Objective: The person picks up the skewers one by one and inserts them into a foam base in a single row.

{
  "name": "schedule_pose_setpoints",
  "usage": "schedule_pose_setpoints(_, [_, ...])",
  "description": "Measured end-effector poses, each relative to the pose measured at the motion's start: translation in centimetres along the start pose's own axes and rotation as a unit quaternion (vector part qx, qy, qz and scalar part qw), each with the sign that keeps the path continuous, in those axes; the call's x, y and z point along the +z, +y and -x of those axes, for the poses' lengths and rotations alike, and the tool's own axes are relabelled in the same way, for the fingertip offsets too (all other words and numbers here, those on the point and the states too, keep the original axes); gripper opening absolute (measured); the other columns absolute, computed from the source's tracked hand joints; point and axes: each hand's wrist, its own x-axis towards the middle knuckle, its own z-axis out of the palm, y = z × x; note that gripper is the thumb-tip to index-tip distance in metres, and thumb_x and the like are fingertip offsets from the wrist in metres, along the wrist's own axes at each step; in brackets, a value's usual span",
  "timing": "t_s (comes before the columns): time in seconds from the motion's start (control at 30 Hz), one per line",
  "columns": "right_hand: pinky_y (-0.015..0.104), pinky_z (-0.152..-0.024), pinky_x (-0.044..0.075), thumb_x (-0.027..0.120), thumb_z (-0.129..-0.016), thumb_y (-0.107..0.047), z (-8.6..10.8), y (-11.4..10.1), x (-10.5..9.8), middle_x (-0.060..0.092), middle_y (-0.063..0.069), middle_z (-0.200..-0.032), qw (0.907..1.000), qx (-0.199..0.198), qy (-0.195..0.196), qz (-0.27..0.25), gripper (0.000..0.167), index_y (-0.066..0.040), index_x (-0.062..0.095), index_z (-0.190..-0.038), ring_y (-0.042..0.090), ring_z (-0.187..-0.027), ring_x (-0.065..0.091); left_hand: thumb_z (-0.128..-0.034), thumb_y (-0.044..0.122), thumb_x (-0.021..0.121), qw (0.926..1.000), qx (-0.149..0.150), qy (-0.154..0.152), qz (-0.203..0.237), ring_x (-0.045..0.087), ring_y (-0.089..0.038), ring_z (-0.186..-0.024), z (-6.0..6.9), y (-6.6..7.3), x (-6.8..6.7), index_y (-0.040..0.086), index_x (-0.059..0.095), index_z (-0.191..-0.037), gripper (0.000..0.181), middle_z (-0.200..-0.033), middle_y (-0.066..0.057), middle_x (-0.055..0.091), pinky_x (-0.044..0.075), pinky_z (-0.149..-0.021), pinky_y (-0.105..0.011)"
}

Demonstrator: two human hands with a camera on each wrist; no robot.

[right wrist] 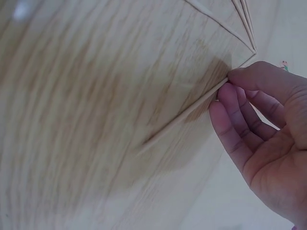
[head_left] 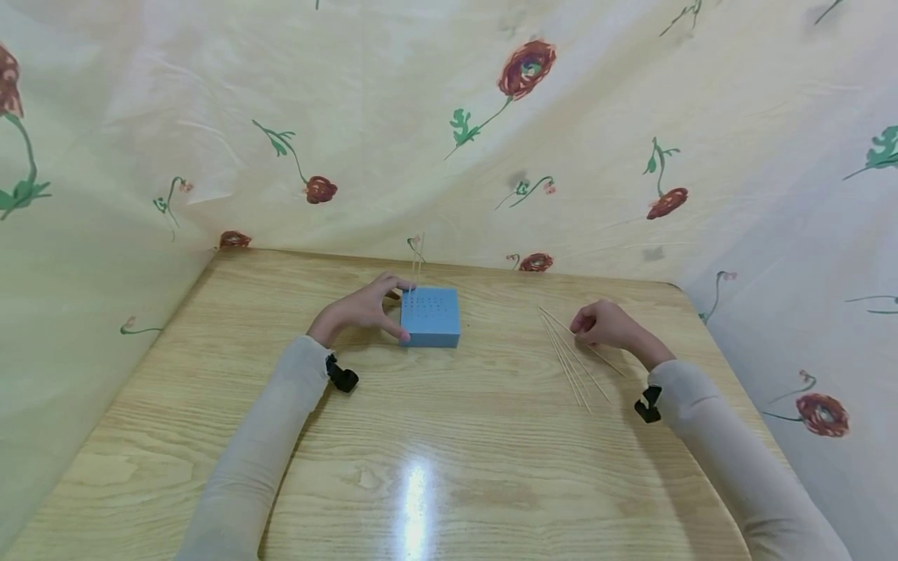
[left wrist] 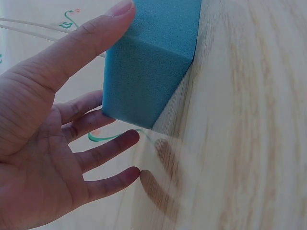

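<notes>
A blue foam block (head_left: 430, 318) with rows of small holes lies on the table, and two thin sticks (head_left: 418, 261) stand upright at its back left corner. The left hand (head_left: 361, 307) holds the block's left side between thumb and fingers; in the left wrist view the thumb lies on the blue block (left wrist: 148, 72) and the lower fingers are spread off it. At the right, the right hand (head_left: 605, 325) pinches one thin stick (right wrist: 184, 114) between thumb and fingertips. Several more sticks (head_left: 567, 360) lie fanned beside that hand, their far ends close together.
The wooden table (head_left: 449, 436) reaches back to a flowered cloth (head_left: 393, 140) that hangs behind it and at both sides. Black wrist straps (head_left: 341, 375) sit on the light sleeves.
</notes>
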Motion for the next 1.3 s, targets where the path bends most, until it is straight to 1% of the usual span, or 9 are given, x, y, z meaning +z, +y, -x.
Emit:
schedule_pose_setpoints(0.27, [0.025,-0.056,0.051,0.069,-0.086,0.004,0.34,0.49,0.05,0.069,0.01,-0.08,0.9999,-0.01,0.004,0.006,0.009,0.004,0.072,-0.094,0.016,-0.07,0.059,-0.0779,0.018,0.091,1.0,0.002,0.0,-0.002,0.037,-0.039,-0.142,0.24,0.27,-0.06,0.006,0.038,-0.154,0.093,-0.155,-0.016,0.031,0.036,-0.119,-0.055])
schedule_pose_setpoints(0.47, [0.024,-0.055,0.05,0.07,-0.082,0.005,0.42,0.71,0.17,0.068,0.009,-0.078,0.9996,-0.016,0.014,0.016,0.008,0.003,0.071,-0.09,0.015,-0.07,0.058,-0.0775,0.017,0.091,1.0,0.003,0.001,0.001,0.036,-0.04,-0.143,0.35,0.27,-0.03,0.007,0.039,-0.154,0.093,-0.155,-0.016,0.031,0.035,-0.119,-0.056])
schedule_pose_setpoints(0.6, [0.023,-0.059,0.05,0.071,-0.08,0.005,0.38,0.78,0.34,0.068,0.007,-0.078,0.9988,-0.023,0.026,0.035,0.008,0.001,0.072,-0.087,0.014,-0.071,0.058,-0.0785,0.017,0.09,1.0,0.005,0.001,0.004,0.035,-0.041,-0.143,0.33,0.16,-0.03,0.007,0.039,-0.154,0.092,-0.155,-0.017,0.03,0.034,-0.119,-0.058])
schedule_pose_setpoints(0.77, [0.026,-0.064,0.05,0.072,-0.078,0.004,0.44,0.73,0.49,0.068,0.006,-0.077,0.9978,-0.027,0.036,0.049,0.008,0.0,0.072,-0.085,0.015,-0.072,0.058,-0.0788,0.018,0.09,1.0,0.001,0.001,-0.001,0.035,-0.041,-0.143,0.3,0.18,-0.11,0.007,0.038,-0.154,0.092,-0.155,-0.016,0.031,0.032,-0.12,-0.058])
schedule_pose_setpoints(0.93, [0.027,-0.064,0.05,0.075,-0.078,0.002,0.46,0.96,0.49,0.068,0.006,-0.077,0.9979,-0.022,0.036,0.05,0.009,-0.001,0.072,-0.086,0.015,-0.071,0.058,-0.0772,0.019,0.091,1.0,-0.009,0.001,-0.002,0.035,-0.04,-0.144,0.22,0.29,-0.12,0.008,0.038,-0.155,0.095,-0.155,-0.015,0.031,0.032,-0.121,-0.056])
schedule_pose_setpoints(1.3, [0.024,-0.064,0.05,0.08,-0.077,-0.002,0.67,0.39,0.06,0.07,0.006,-0.077,0.9979,-0.024,0.036,0.048,0.011,0.001,0.074,-0.087,0.014,-0.071,0.059,-0.0775,0.02,0.091,0.9999,-0.011,0.0,-0.004,0.035,-0.04,-0.144,0.34,0.24,-0.1,0.009,0.038,-0.155,0.094,-0.156,-0.015,0.03,0.032,-0.121,-0.057])
